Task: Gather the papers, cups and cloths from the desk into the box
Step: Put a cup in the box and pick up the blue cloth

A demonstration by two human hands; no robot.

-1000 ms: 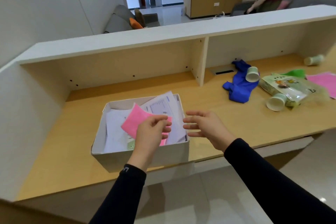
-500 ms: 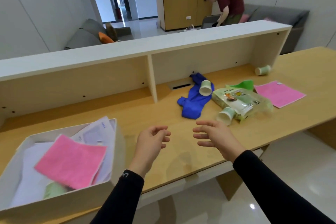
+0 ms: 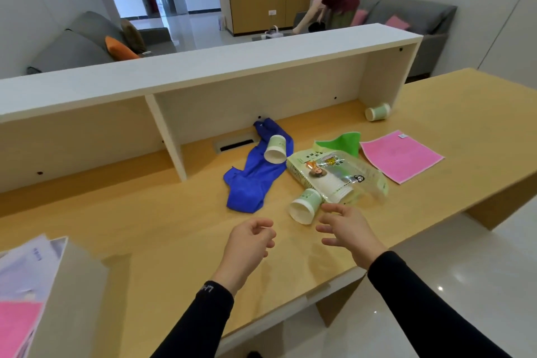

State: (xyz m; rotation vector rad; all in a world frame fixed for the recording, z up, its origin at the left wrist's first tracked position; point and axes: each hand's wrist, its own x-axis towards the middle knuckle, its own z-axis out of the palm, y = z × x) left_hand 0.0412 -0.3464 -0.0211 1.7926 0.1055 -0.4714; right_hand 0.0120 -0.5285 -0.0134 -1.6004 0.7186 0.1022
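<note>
The cardboard box (image 3: 69,293) sits at the lower left edge, holding white papers and a pink cloth. A blue cloth (image 3: 255,174) lies mid-desk with a tipped paper cup (image 3: 275,149) on it. A second tipped cup (image 3: 305,206) lies just beyond my right hand (image 3: 345,229), which hovers open, a short gap from it. My left hand (image 3: 247,244) hangs empty over bare desk, fingers loosely curled. A plastic sleeve of cups (image 3: 337,177), a green cloth (image 3: 340,142), a pink cloth (image 3: 401,154) and a far cup (image 3: 377,112) lie to the right.
A white shelf (image 3: 203,67) with a divider (image 3: 171,136) runs along the desk's back. A cable slot (image 3: 235,145) sits behind the blue cloth. Beyond the shelf a person in a red shirt bends over near grey sofas.
My left hand let go of the pink cloth into the box. The view swung right, so the box slid to the left edge. Both hands came closer to the cups and blue cloth.
</note>
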